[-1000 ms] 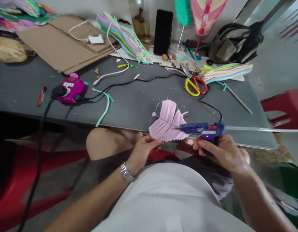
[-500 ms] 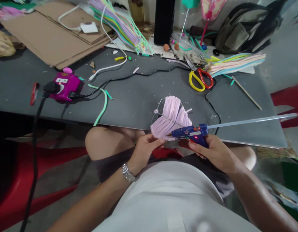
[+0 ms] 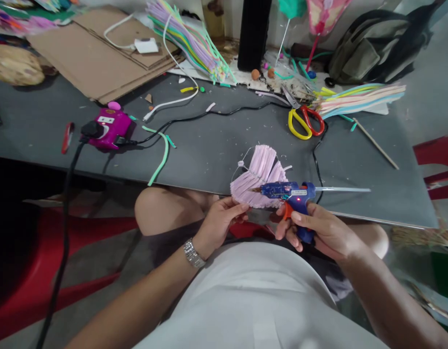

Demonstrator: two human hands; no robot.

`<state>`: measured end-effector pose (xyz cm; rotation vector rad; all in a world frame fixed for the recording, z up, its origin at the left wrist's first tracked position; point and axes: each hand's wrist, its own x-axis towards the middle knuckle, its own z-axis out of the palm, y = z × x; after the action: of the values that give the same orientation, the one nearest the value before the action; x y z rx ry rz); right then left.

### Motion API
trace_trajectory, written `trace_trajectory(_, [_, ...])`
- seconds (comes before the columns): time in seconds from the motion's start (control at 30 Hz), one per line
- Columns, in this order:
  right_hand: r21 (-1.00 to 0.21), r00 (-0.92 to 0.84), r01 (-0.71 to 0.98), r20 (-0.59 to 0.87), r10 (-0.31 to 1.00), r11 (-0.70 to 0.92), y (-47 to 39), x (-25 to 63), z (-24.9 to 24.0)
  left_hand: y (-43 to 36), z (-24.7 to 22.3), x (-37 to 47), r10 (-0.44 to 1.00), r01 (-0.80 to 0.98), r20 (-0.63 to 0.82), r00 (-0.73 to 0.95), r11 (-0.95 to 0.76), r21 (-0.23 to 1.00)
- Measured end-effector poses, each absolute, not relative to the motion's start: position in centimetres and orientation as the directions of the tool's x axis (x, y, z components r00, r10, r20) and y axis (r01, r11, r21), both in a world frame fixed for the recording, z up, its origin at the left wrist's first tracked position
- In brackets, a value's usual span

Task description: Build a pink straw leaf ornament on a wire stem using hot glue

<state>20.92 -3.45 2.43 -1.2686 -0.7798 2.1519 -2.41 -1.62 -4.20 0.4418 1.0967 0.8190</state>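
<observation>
Between thumb and fingers, my left hand (image 3: 224, 218) pinches the lower edge of a lilac pleated piece (image 3: 250, 186), made of pipe-cleaner-like strips on a thin wire outline. My right hand (image 3: 318, 225) is wrapped round the handle of a blue hot glue gun (image 3: 287, 190) with an orange trigger and a small lit red light. The gun's nozzle points left over the lilac piece; whether it touches cannot be made out. A clear glue stick (image 3: 343, 189) sticks out of the gun's back end.
Scissors (image 3: 300, 122) with yellow and red handles lie beyond the gun, near a wooden stick (image 3: 376, 143). A purple power adapter (image 3: 111, 127) with a black cord stands left. Behind are cardboard sheets (image 3: 100, 53), pipe-cleaner bundles (image 3: 191, 41) and a backpack (image 3: 379, 43).
The glue gun has turned and lifted slightly off the lilac piece's lower edge, showing its orange trigger. My right-hand fingers have loosened around the trigger. The view has shifted a little left.
</observation>
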Motion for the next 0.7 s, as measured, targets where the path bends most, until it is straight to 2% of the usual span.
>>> trace_trajectory(0.07, [-0.695, -0.423, -0.150, -0.598, 0.681, -0.703, -3.3, 21.0, 2.4, -1.6, -4.3, -2.4, 0.761, -0.365, -0.611, 0.217, 0.644, 0.673])
trace_trajectory(0.17, [-0.749, -0.337, -0.083, -0.600, 0.726, -0.658, -3.4, 21.2, 2.0, -1.7, -4.5, -2.5, 0.749, -0.359, -0.622, 0.227, 0.658, 0.662])
trace_trajectory(0.27, [-0.806, -0.249, 0.085, -0.586, 0.771, -0.585, -3.7, 21.4, 1.2, -1.7, -4.6, -2.5, 0.748, -0.343, -0.623, 0.229, 0.661, 0.667])
trace_trajectory(0.4, [-0.815, -0.188, 0.288, -0.562, 0.805, -0.502, -4.2, 21.4, 1.0, -1.7, -4.9, -2.6, 0.761, -0.327, -0.610, 0.219, 0.647, 0.689])
trace_trajectory(0.6, [-0.765, -0.179, 0.398, -0.606, 0.775, -0.506, -4.3, 21.4, 1.5, -1.8, -5.3, -2.7, 0.798, -0.287, -0.567, 0.206, 0.603, 0.744])
trace_trajectory(0.7, [-0.784, -0.189, 0.415, -0.570, 0.800, -0.461, -4.4, 21.5, 1.3, -1.9, -5.3, -2.7, 0.807, -0.273, -0.558, 0.193, 0.590, 0.760])
